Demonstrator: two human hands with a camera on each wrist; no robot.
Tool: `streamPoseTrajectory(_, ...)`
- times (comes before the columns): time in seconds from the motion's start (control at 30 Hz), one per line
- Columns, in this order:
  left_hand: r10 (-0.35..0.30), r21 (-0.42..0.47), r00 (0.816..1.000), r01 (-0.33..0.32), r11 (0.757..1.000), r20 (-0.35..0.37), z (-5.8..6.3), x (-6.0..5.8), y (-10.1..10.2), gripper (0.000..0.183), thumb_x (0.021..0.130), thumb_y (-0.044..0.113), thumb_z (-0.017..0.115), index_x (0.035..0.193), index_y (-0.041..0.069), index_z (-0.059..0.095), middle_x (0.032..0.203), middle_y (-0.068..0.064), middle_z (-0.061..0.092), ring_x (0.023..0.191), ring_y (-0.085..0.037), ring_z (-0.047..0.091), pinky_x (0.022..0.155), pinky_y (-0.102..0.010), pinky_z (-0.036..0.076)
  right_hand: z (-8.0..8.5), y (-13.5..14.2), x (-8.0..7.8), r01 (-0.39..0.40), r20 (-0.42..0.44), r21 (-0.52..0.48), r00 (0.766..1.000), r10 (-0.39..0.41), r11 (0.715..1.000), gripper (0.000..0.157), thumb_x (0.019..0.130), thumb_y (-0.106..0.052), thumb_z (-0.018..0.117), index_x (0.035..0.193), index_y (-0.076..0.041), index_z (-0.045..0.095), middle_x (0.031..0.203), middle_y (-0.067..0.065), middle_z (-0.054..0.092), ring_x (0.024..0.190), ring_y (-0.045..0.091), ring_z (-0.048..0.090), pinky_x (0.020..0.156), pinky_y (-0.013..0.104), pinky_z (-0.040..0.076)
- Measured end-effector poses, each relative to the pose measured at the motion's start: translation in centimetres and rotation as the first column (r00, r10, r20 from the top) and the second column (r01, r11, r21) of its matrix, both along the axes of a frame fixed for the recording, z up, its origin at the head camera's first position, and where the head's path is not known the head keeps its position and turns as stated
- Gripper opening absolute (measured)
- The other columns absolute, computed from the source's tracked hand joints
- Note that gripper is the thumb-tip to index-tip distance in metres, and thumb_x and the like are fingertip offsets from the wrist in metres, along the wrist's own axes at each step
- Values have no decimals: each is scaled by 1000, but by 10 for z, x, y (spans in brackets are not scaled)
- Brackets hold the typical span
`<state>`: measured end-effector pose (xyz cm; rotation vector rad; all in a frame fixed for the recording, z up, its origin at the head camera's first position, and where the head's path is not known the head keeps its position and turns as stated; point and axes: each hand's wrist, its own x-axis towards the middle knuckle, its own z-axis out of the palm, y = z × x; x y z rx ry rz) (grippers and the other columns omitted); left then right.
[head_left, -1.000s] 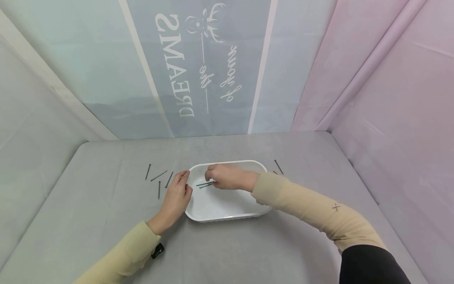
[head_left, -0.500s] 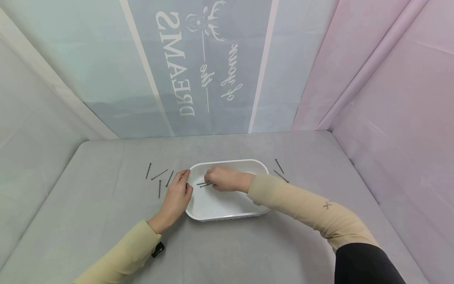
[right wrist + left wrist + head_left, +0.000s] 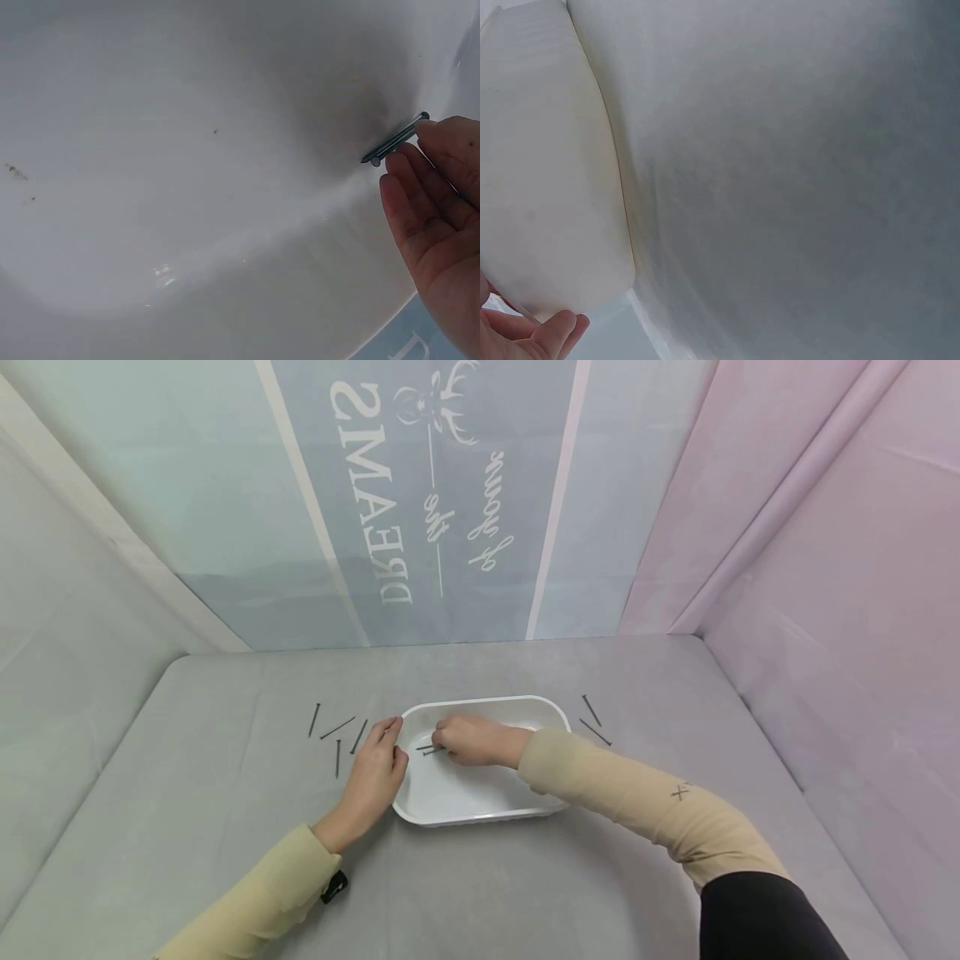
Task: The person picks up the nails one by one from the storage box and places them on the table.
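Observation:
A white oval-cornered tray (image 3: 480, 797) sits on the grey surface. My left hand (image 3: 372, 781) grips its left rim; in the left wrist view the thumb and fingers (image 3: 559, 330) pinch the rim's corner from outside. Inside the tray, my right hand (image 3: 472, 741) has its fingers down at a pair of nails (image 3: 430, 751). The right wrist view has these dark metal nails (image 3: 394, 140) lying side by side, pinched between the thumb and fingertips of the right hand (image 3: 442, 217). Part of the nails is hidden by the fingers.
Several loose nails (image 3: 337, 758) lie left of the tray. Two more nails (image 3: 595, 732) lie to its right. A printed cloth wall (image 3: 450, 568) rises behind the grey surface (image 3: 480, 893), with a pink wall (image 3: 847, 610) on the right.
My right hand has lowered slightly onto the nails in the tray, and its forearm has shifted a little left, uncovering a nail on the right. My left hand has stayed on the rim.

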<state>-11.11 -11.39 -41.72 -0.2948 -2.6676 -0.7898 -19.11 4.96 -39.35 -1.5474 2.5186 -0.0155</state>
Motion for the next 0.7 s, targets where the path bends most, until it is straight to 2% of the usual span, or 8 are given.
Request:
streamPoseTrajectory(0.3, -2, 0, 1000, 2, 1000, 5, 0, 0, 0, 43, 81, -6, 53, 123, -13, 48, 121, -24, 49, 103, -31, 55, 74, -36, 51, -7, -2, -2, 15, -22, 9, 1000, -14, 1000, 16, 85, -4, 58, 97, -8, 69, 90, 3, 63, 81, 13, 60, 71, 21, 47)
streamPoseTrajectory(0.57, -3, 5, 1000, 3, 1000, 8, 0, 0, 0, 43, 81, -7, 53, 123, -13, 48, 121, -24, 49, 103, -32, 55, 75, -36, 51, -16, -5, -3, 6, -92, 20, 996, -4, 1000, 14, 91, -17, 55, 92, -10, 67, 85, 2, 61, 78, 14, 60, 68, 22, 47)
streamPoseTrajectory(0.7, -4, -1, 1000, 4, 1000, 0, -1, -1, 0, 43, 81, -7, 53, 123, -14, 47, 121, -24, 49, 104, -32, 55, 77, -37, 51, -16, -6, -2, 1, -92, 26, 996, 1, 1000, 13, 91, -18, 55, 92, -9, 65, 84, 2, 60, 78, 14, 59, 68, 22, 47)
